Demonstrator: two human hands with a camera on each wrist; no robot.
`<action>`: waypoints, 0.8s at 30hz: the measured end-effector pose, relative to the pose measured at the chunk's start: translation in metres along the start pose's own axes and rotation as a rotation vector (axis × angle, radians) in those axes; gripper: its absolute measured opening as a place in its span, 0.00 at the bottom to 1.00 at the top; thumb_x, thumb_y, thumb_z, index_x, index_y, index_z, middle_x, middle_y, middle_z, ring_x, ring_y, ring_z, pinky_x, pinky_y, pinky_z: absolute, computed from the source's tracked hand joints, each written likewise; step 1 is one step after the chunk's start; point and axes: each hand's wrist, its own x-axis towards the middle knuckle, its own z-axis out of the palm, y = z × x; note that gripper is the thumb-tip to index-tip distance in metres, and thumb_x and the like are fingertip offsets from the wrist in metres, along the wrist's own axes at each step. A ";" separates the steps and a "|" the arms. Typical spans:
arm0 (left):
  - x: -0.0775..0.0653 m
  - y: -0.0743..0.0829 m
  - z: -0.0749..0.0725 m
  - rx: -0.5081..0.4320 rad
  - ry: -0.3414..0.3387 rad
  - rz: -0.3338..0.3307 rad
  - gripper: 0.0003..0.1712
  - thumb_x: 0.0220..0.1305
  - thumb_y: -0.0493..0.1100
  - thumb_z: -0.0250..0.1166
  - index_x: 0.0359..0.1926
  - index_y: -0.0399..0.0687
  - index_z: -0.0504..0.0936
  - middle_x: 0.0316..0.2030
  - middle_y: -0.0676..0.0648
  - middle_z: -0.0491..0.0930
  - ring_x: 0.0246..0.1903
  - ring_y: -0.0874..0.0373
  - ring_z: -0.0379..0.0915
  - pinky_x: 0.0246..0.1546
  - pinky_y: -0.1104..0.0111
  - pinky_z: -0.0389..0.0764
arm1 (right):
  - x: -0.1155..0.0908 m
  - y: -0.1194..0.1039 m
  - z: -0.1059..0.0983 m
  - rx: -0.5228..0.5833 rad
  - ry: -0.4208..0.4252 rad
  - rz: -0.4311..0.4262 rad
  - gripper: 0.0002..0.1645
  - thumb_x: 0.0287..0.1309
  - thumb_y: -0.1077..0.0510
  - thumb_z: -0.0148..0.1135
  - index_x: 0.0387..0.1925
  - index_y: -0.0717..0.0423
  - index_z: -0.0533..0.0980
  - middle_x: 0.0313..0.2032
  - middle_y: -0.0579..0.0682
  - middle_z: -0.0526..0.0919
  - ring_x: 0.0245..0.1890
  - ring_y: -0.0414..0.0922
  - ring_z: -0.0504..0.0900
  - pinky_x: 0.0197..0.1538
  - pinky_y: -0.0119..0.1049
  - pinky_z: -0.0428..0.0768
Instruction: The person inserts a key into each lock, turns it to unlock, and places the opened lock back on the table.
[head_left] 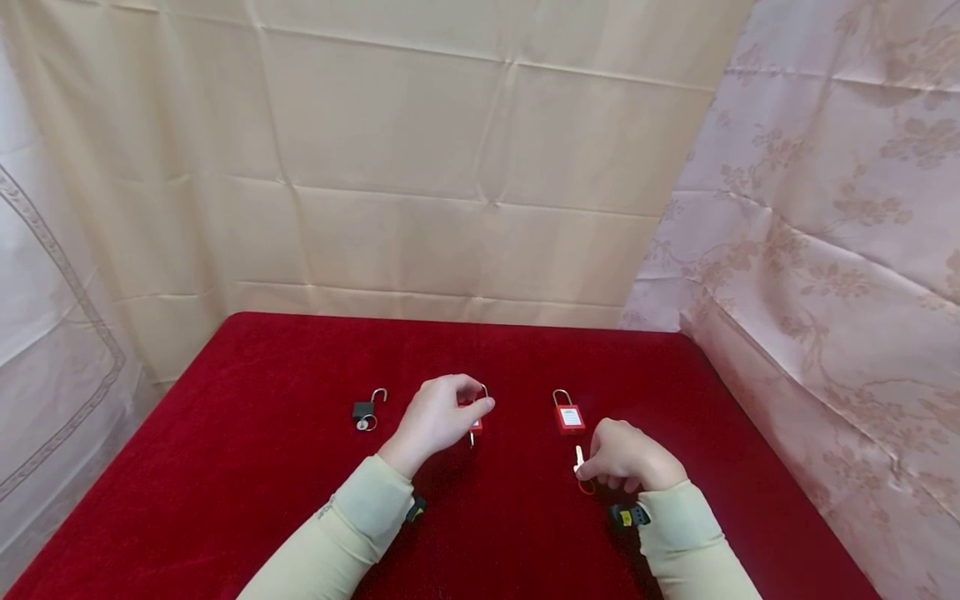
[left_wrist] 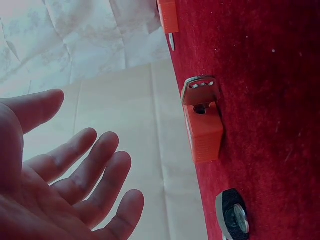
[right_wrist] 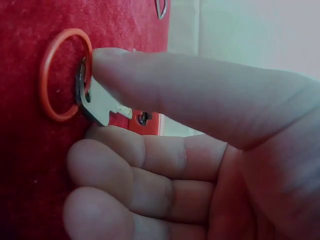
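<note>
My right hand (head_left: 630, 454) pinches a silver key (right_wrist: 100, 102) with a red ring (right_wrist: 46, 82) between thumb and index finger, low over the cloth. The key's blade points toward a red padlock (head_left: 570, 419) with a white label, whose keyhole side faces the hand in the right wrist view. My left hand (head_left: 441, 412) hovers beside a second red padlock (left_wrist: 206, 135), fingers relaxed and apart, holding nothing. A key (left_wrist: 201, 92) stands in that padlock's bottom. From the head, the left hand covers part of this padlock.
A black padlock (head_left: 363, 411) with its shackle swung open lies at the left, a key and ring (head_left: 364, 424) at its bottom. Everything rests on a table with a red cloth (head_left: 300, 358). Beige curtain (head_left: 420, 167) hangs behind; floral fabric (head_left: 840, 250) borders the right side.
</note>
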 end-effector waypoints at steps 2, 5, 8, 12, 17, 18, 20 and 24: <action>0.000 -0.001 0.001 0.008 -0.001 -0.008 0.17 0.67 0.49 0.69 0.53 0.48 0.86 0.48 0.45 0.85 0.47 0.52 0.81 0.49 0.55 0.80 | 0.000 0.000 0.001 -0.003 -0.004 0.001 0.15 0.51 0.58 0.76 0.16 0.53 0.80 0.15 0.50 0.79 0.16 0.45 0.78 0.18 0.40 0.78; 0.001 -0.002 0.002 0.024 -0.004 -0.019 0.17 0.67 0.50 0.69 0.53 0.47 0.86 0.46 0.48 0.85 0.44 0.56 0.80 0.47 0.57 0.80 | 0.001 0.001 0.002 -0.003 -0.009 -0.002 0.15 0.52 0.58 0.76 0.16 0.53 0.80 0.15 0.50 0.79 0.17 0.45 0.78 0.19 0.40 0.78; 0.001 -0.004 0.002 0.037 -0.009 -0.027 0.18 0.67 0.50 0.69 0.52 0.45 0.86 0.41 0.52 0.85 0.40 0.59 0.80 0.45 0.57 0.80 | 0.002 0.001 0.003 0.005 -0.015 -0.010 0.15 0.53 0.57 0.76 0.16 0.53 0.80 0.15 0.49 0.79 0.16 0.44 0.78 0.19 0.40 0.78; 0.000 -0.005 0.003 0.031 -0.031 -0.034 0.20 0.68 0.50 0.68 0.53 0.43 0.85 0.33 0.55 0.86 0.34 0.64 0.81 0.44 0.56 0.79 | 0.003 0.001 0.003 0.021 -0.018 -0.028 0.15 0.53 0.57 0.76 0.16 0.52 0.80 0.15 0.49 0.79 0.16 0.44 0.78 0.18 0.39 0.78; 0.000 -0.006 0.002 0.040 -0.034 -0.027 0.21 0.68 0.51 0.68 0.54 0.43 0.85 0.33 0.56 0.86 0.37 0.64 0.82 0.46 0.55 0.79 | 0.003 0.000 0.002 0.016 -0.008 -0.048 0.15 0.53 0.58 0.76 0.16 0.52 0.80 0.15 0.49 0.79 0.16 0.44 0.78 0.19 0.39 0.78; 0.000 -0.006 0.002 0.043 -0.033 -0.026 0.21 0.68 0.51 0.68 0.54 0.43 0.85 0.33 0.56 0.86 0.38 0.63 0.82 0.46 0.55 0.79 | 0.003 0.000 0.002 0.015 -0.007 -0.051 0.15 0.53 0.58 0.76 0.16 0.51 0.80 0.15 0.48 0.79 0.16 0.44 0.78 0.19 0.39 0.78; 0.001 -0.006 0.002 0.050 -0.031 -0.027 0.21 0.68 0.52 0.68 0.54 0.43 0.85 0.35 0.56 0.86 0.41 0.60 0.82 0.47 0.56 0.79 | 0.003 0.000 0.002 0.014 -0.006 -0.058 0.15 0.53 0.59 0.76 0.16 0.51 0.80 0.15 0.48 0.79 0.16 0.44 0.78 0.19 0.39 0.77; 0.001 -0.005 0.002 0.058 -0.030 -0.030 0.21 0.67 0.52 0.68 0.54 0.43 0.85 0.39 0.53 0.86 0.43 0.58 0.82 0.46 0.56 0.80 | 0.003 0.000 0.002 0.016 -0.013 -0.092 0.14 0.53 0.60 0.76 0.17 0.50 0.80 0.15 0.47 0.79 0.15 0.43 0.77 0.18 0.38 0.75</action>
